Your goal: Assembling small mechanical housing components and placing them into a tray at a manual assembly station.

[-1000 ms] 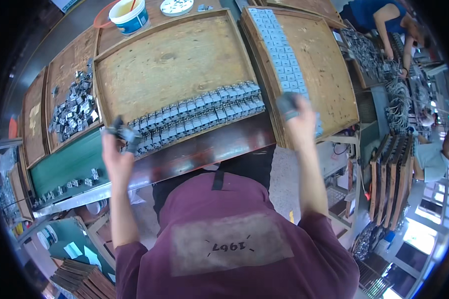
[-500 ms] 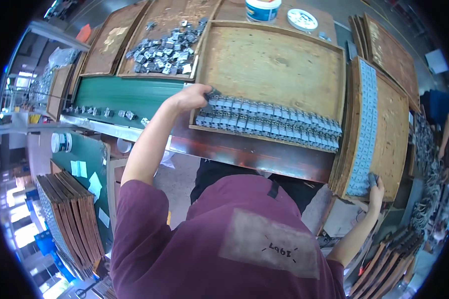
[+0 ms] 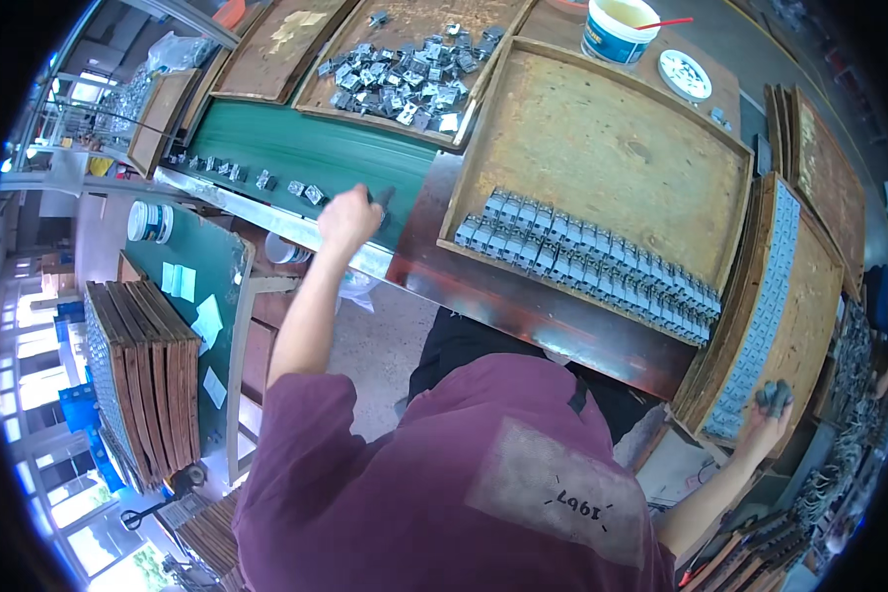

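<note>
My left hand (image 3: 348, 221) is over the front edge of the green conveyor belt (image 3: 276, 138), dark covers on its fingers. One covered finger stretches out, and no part shows in its grasp. Small metal parts (image 3: 307, 191) lie in a line on the belt, left of that hand. My right hand (image 3: 763, 424) is at the near end of the right wooden tray (image 3: 804, 296), beside a strip of light blue-grey parts (image 3: 760, 306). Its grey-covered fingers are bunched together; what they hold, if anything, is hidden. Two rows of metal parts (image 3: 592, 261) line the near side of the middle wooden tray (image 3: 612, 128).
A tray with a heap of loose metal parts (image 3: 405, 79) stands beyond the belt. A bucket (image 3: 617, 35) and a round white dish (image 3: 684, 76) are behind the middle tray. Stacked wooden trays (image 3: 143, 375) stand at left. A person's arm (image 3: 886, 380) shows at far right.
My left hand has left the corner of the middle tray and moved left over the belt. My right hand has lifted slightly from the strip's near end. The view has turned left.
</note>
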{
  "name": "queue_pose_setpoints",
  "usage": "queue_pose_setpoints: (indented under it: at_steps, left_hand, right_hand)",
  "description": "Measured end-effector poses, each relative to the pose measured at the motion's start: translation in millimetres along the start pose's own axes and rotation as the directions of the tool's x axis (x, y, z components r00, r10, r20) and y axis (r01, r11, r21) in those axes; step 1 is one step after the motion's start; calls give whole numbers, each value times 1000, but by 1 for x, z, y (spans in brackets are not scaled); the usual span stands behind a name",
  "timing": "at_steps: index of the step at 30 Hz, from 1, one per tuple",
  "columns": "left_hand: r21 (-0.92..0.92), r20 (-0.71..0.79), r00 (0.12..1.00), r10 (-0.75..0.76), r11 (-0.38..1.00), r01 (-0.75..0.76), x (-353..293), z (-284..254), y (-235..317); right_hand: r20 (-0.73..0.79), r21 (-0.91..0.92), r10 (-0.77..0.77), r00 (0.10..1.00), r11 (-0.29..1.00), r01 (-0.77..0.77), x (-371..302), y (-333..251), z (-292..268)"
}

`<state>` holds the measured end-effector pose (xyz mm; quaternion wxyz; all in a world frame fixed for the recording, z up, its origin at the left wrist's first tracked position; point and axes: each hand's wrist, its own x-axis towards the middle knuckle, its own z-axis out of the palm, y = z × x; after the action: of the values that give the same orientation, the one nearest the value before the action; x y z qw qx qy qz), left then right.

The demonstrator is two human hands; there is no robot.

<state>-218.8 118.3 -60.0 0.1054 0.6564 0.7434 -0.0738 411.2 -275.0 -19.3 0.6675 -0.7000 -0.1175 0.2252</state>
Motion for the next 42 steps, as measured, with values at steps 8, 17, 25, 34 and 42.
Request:
queue_pose_setpoints:
  at_steps: [8,17,25,34,42]
  left_hand:
    - [-275,-133,989,61,957,-95,-32,52,-4]
    - [-893,101,928,357,-379,243,-116,-26,96]
    - [-945,-129,718,684,-304,119,-159,-37,159]
    - [-966,-91,646,758,-224,126,-181,-39,175]
    - [-955,54,642,765,-148,257,-183,-25,189]
  right_hand:
    - [323,-68,-81,943,992,108,-54,12,169]
    - [664,14,-51,746,998,56,-124,-23,258]
    - [801,-226,-310,511,635,739,-154,-62,272]
    - [804,-158,-428,413,517,842,-149,-60,265]
    - [859,-204,-320,401,504,839,-134,-58,261]
